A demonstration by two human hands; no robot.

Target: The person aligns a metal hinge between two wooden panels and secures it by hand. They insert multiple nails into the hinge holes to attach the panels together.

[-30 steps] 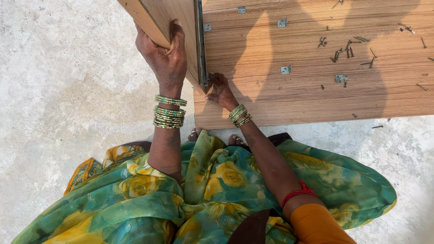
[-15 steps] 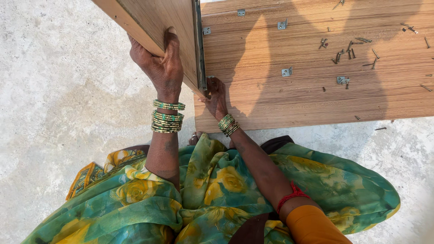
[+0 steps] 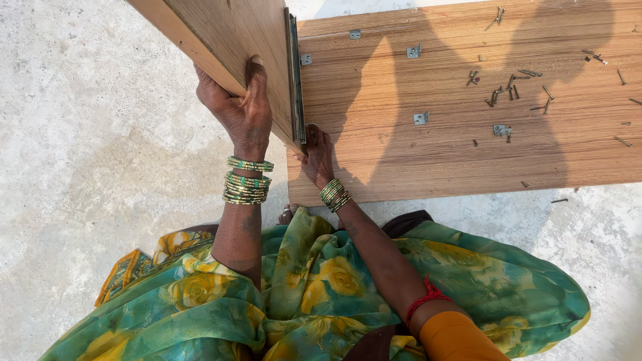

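The left hand [image 3: 237,110] is gripping the edge of an upright wooden panel [image 3: 227,33], its thumb lying on the panel's face beside a dark metal rail [image 3: 294,73] fixed along it. The right hand [image 3: 315,155] is resting on a flat wooden board [image 3: 455,160] lying on the concrete floor [image 3: 87,167], at the panel's lower corner, though what its fingers are touching is probably hidden there. Loose screws [image 3: 515,90] and small metal brackets [image 3: 420,118] are lying scattered over the board.
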